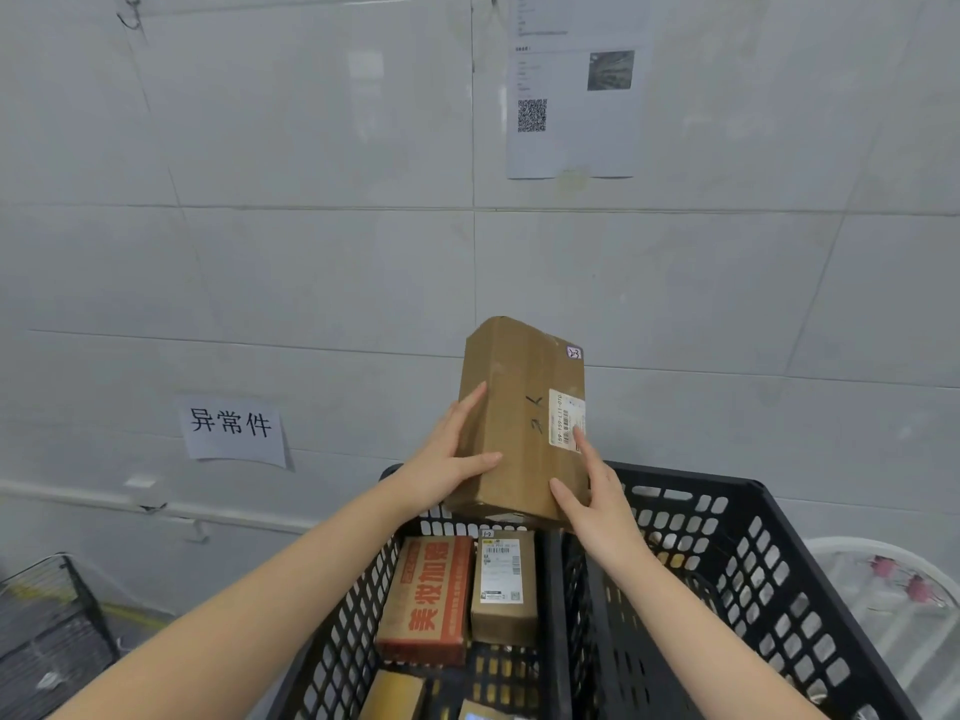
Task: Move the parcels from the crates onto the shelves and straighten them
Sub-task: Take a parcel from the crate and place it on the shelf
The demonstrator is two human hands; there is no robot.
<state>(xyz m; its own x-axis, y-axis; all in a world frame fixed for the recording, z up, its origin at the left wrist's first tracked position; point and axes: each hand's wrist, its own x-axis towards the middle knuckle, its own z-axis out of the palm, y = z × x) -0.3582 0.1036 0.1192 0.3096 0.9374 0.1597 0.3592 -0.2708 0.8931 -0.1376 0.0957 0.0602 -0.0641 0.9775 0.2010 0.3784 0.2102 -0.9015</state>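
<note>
Above the black crate (pixel 727 491), the left hand (pixel 447 459) and right hand (pixel 597 496) grip one brown box (pixel 519 418) (upright, white label (pixel 566 420) on its right).

A paper sign (pixel 232 427) and QR notice (pixel 574 96) on tiled wall (pixel 311 252).

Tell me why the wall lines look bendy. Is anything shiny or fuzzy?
Head view: the wide lens curves the tile lines of the wall toward the edges; a pale glare sits high on the tiles; the small print on the notice is blurred, while the label on the box looks sharper; the light is soft, with only faint shadows.
</note>
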